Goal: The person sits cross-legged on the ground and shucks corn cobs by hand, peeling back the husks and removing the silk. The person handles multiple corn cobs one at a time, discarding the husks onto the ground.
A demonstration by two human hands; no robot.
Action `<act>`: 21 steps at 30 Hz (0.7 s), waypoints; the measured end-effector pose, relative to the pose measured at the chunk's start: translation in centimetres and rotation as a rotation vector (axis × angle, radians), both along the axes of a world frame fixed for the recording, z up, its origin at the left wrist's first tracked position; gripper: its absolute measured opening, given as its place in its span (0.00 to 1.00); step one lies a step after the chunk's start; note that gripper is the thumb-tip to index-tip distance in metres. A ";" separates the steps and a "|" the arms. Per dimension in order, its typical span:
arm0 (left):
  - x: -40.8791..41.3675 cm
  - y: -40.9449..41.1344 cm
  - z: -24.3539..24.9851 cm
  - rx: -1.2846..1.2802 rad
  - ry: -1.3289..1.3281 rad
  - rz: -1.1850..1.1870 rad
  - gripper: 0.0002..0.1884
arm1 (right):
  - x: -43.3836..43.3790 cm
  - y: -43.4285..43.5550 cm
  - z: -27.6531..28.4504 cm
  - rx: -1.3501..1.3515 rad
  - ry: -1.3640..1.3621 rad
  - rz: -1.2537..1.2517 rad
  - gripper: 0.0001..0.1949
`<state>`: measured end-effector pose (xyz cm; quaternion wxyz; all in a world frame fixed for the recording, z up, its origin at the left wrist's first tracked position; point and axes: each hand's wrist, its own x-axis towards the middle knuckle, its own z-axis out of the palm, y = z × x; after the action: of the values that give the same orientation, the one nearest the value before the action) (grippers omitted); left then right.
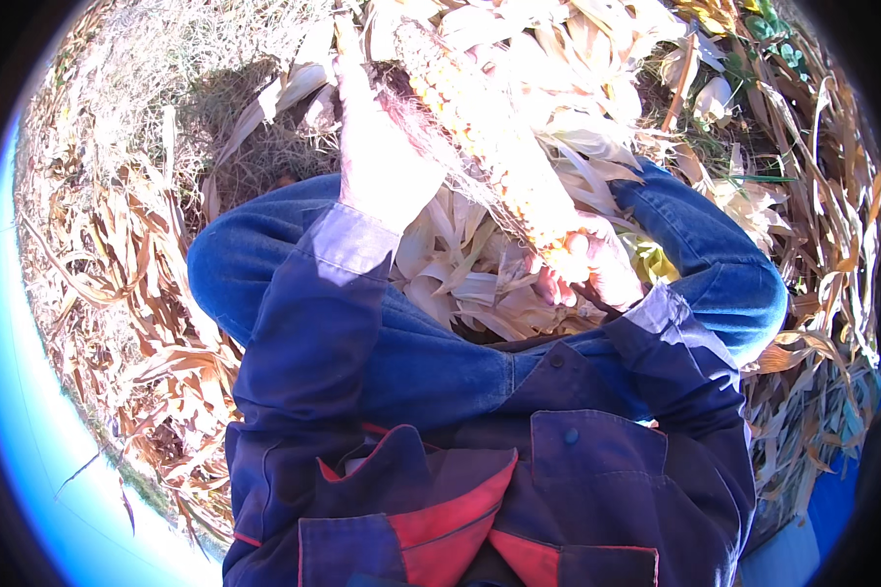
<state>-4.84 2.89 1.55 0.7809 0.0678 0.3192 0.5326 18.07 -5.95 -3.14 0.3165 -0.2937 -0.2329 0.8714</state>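
Note:
A large husked ear of corn [489,158] with orange-yellow kernels lies slantwise before me, its upper side washed out by sunlight. My right hand [608,263] grips its lower end, with fingers curled around the kernels. Along the ear's left side runs a reddish-brown strand of corn silk [427,138]. My left hand [389,150] is beside the silk, reaching up near the ear's far end. Glare hides most of its fingers, so what they hold cannot be made out. Pale dry husks [462,253] fill the space between my legs, beneath the ear.
My legs in blue jeans [712,249] are folded on both sides of the husks. Dry corn stalks and leaves [826,220] lie in a heap at the right. More dry leaves [169,308] and dry grass [161,95] cover the ground at the left.

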 end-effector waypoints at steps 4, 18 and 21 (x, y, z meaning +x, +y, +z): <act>0.2 0.0 0.0 -0.131 -0.052 0.015 0.37 | -0.1 -0.1 -0.4 0.003 0.031 0.007 0.21; -1.3 -0.8 -2.5 0.033 0.059 0.049 0.22 | -0.1 -0.1 -0.1 -0.114 0.110 0.155 0.34; -0.9 -0.9 -2.0 0.015 0.067 0.044 0.22 | 0.1 -0.1 -0.3 -0.158 0.159 0.222 0.36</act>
<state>-5.76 1.98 -0.42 0.7572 0.0844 0.3425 0.5497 18.12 -6.10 -3.48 0.2118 -0.2200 -0.1690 0.9371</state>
